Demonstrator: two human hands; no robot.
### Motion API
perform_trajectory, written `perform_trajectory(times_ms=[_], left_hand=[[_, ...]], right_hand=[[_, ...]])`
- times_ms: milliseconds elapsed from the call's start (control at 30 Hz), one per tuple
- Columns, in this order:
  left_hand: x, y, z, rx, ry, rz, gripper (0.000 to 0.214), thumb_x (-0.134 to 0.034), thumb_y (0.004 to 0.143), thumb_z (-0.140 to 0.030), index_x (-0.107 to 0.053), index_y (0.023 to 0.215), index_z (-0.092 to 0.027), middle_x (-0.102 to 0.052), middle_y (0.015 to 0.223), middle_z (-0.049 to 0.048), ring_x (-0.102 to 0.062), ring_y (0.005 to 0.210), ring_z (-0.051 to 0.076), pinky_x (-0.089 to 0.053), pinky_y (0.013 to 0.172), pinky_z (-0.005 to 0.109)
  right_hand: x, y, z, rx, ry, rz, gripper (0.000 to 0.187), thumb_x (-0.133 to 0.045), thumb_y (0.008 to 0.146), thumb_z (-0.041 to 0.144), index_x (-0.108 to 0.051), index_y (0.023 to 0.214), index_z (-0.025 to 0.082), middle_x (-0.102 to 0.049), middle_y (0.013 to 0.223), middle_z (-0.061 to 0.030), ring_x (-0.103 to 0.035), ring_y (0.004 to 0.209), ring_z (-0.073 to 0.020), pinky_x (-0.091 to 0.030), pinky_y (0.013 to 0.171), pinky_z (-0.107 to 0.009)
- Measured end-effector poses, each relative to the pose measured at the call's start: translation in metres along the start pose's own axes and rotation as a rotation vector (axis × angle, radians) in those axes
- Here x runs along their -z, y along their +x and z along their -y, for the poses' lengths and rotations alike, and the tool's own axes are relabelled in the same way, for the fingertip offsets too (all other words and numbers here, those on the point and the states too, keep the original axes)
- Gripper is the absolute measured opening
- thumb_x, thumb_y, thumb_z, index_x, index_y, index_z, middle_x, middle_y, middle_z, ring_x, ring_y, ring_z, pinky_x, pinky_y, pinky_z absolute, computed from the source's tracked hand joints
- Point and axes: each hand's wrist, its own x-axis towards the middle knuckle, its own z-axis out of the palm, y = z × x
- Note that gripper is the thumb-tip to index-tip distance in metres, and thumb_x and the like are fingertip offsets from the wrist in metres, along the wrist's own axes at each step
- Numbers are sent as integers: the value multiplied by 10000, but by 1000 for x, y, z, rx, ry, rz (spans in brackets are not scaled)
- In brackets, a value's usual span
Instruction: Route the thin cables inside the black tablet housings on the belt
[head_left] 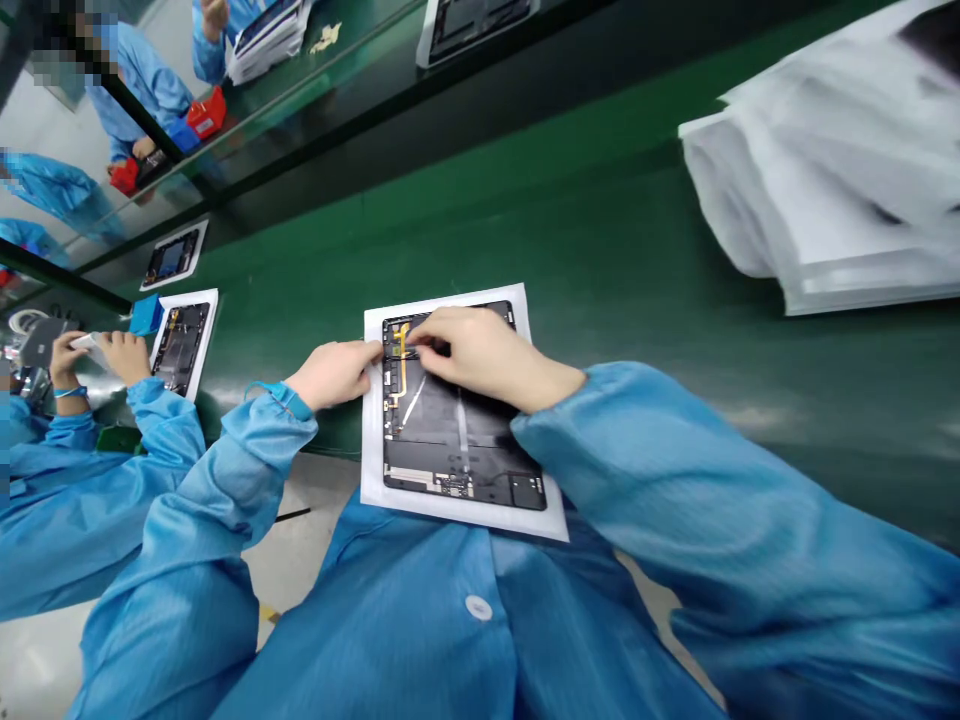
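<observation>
An opened tablet (495, 410) lies with its inside up on a white sheet (465, 515) in front of me. A yellow flex cable (403, 375) and thin dark wires run along its left side. My left hand (334, 374) is closed at the tablet's left edge, its index fingertip pressed there and its other fingers curled under. Over the upper part of the tablet, my right hand (480, 355) has thumb and index finger pinched beside the flex cable and dark wires. What sits between those fingertips is too small to make out. The right hand hides part of the tablet's top.
White sheets (817, 200) are piled at the right on the green bench (600, 240). At the left, a co-worker's hands (97, 355) are beside another opened tablet (180, 345) and a blue block (146, 314). A glass-fronted shelf rail runs along the back, with more co-workers beyond.
</observation>
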Motion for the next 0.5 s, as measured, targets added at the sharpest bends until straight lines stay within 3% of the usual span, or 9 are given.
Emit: perform_trajectory(times_ms=[133, 233, 300, 367, 433, 500], left_hand=[[-4, -13, -1, -52, 30, -132, 195, -505, 951, -181, -694, 998, -178, -721, 974, 110, -668, 935, 245, -467, 841, 362], [-6, -26, -6, -79, -68, -295, 234, -466, 1007, -255, -691, 1043, -199, -720, 999, 109, -656, 971, 238, -478, 887, 372], [-10, -36, -13, -21, -191, -434, 248, -494, 1007, -305, -658, 1165, -206, -714, 1112, 113, -650, 959, 217, -496, 882, 355], [-16, -45, -20, 154, -341, -555, 344, -544, 979, -323, -580, 1301, -207, -704, 1139, 97, -641, 850, 174, -507, 798, 314], [-21, -50, -28, 327, -491, -513, 355, -579, 946, -324, -568, 1279, -200, -706, 940, 35, -602, 693, 138, -472, 676, 272], [-25, -50, -33, 371, -611, -294, 189, -592, 917, -311, -638, 1056, -193, -631, 691, -28, -555, 588, 123, -410, 595, 249]], right_hand=[[-11, 9, 19, 70, 109, 258, 178, -704, 883, 298, -804, 964, 176, -791, 972, -87, -714, 865, -228, -500, 801, -309], [-18, 11, 23, 81, 194, 338, 79, -735, 855, 245, -786, 862, 185, -785, 890, -54, -698, 783, -189, -466, 742, -276], [-21, 10, 22, 86, 232, 333, 59, -718, 850, 190, -772, 831, 177, -778, 859, -44, -688, 755, -169, -450, 726, -261], [-23, 8, 20, 89, 242, 315, 69, -699, 840, 149, -764, 829, 168, -769, 824, -37, -678, 729, -156, -437, 713, -252], [-23, 6, 19, 91, 246, 291, 103, -673, 833, 120, -765, 841, 167, -763, 802, -31, -669, 713, -147, -431, 709, -245], [-24, 4, 18, 89, 261, 271, 140, -645, 834, 108, -769, 854, 169, -767, 808, -30, -666, 708, -143, -433, 714, -242]])
